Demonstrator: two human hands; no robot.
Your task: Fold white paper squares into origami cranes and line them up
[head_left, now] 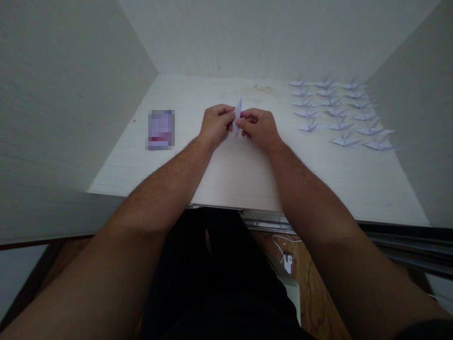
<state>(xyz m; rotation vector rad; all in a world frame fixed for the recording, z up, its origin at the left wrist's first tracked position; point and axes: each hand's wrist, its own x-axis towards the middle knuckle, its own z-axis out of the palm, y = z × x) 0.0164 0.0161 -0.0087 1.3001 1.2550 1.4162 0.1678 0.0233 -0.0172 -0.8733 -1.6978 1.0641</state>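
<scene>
My left hand and my right hand meet over the middle of the white desk. Both pinch a small, partly folded piece of pale lilac paper, whose pointed tip sticks up between the fingertips. The fingers of both hands are curled closed on the paper. The lower part of the paper is hidden behind my fingers.
Several folded lilac paper cranes stand in rows at the desk's right rear. A blurred lilac packet lies to the left. White walls close in the desk on three sides. A faint stain marks the back of the desk.
</scene>
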